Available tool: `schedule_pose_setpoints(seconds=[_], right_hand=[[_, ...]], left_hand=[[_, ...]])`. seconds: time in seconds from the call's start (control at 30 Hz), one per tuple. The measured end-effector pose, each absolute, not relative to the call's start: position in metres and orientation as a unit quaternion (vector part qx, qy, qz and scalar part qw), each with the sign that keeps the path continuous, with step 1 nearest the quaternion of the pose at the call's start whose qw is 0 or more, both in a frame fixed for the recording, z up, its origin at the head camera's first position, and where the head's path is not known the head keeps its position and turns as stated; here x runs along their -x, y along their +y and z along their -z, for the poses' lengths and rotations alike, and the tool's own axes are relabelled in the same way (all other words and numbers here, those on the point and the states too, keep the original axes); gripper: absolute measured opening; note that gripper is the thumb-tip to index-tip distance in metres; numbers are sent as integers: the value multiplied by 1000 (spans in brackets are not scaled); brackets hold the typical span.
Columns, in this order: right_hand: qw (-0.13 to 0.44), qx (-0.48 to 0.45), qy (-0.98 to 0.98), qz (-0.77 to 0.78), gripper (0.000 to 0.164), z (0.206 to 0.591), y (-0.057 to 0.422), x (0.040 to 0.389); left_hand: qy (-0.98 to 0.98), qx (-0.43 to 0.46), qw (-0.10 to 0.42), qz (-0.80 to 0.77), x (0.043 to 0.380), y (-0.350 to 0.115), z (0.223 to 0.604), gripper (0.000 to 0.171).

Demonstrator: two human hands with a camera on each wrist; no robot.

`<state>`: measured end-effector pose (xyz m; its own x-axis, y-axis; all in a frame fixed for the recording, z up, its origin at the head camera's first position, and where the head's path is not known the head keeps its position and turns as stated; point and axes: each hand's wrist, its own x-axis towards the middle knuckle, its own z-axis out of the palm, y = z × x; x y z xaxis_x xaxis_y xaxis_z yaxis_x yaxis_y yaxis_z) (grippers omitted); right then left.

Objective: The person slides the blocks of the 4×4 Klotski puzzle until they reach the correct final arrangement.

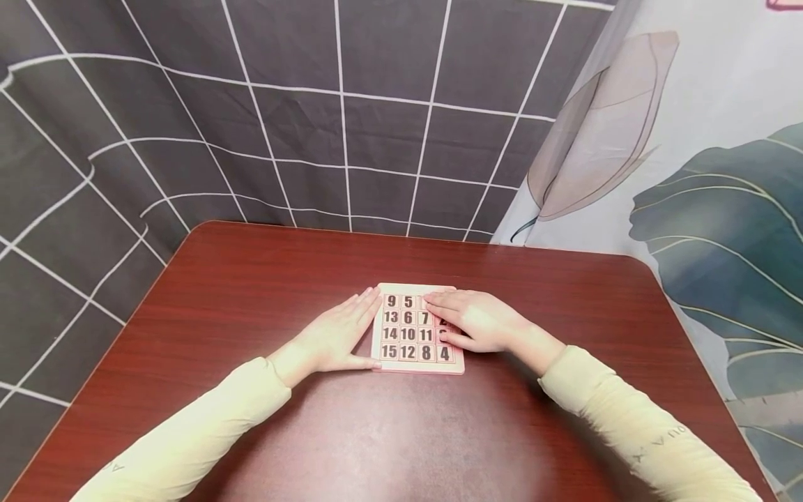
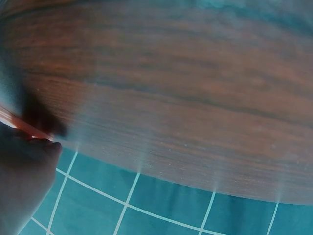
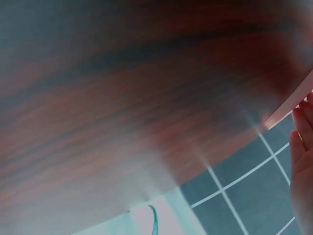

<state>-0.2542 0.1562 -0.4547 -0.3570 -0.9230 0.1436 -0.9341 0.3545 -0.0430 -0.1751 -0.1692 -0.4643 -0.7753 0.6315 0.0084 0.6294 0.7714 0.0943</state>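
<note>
A number sliding puzzle (image 1: 408,335) with a pale frame lies flat on the table, its black-numbered tiles facing up. My left hand (image 1: 335,338) touches the puzzle's left edge, fingers extended and thumb near the lower left corner. From the other side my right hand (image 1: 483,321) reaches over the right edge, its straight fingers resting on the tiles and covering part of the upper right. The bottom row reads 15, 12, 8, 4. At the border of the right wrist view, the puzzle's side (image 3: 292,102) shows beside the fingers. In the left wrist view the left hand (image 2: 24,181) is dark.
The reddish-brown wooden table (image 1: 251,279) has rounded far corners. Behind it hangs a dark grey curtain (image 1: 376,132) with a white grid. A white curtain with leaf patterns (image 1: 721,209) hangs along the right side.
</note>
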Motion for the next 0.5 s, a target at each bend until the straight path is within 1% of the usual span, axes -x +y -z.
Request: schedule_pose_setpoints(seconds=[0.27,0.5], right_hand=[[80,-565,-820,-51,58,459,178,253],[93,-577,-807,-81,55,458,157,257]], left_hand=[[940,-338,10,-43,175,-169,465,116],[940,-337,11,-42,175,-168,463,115]])
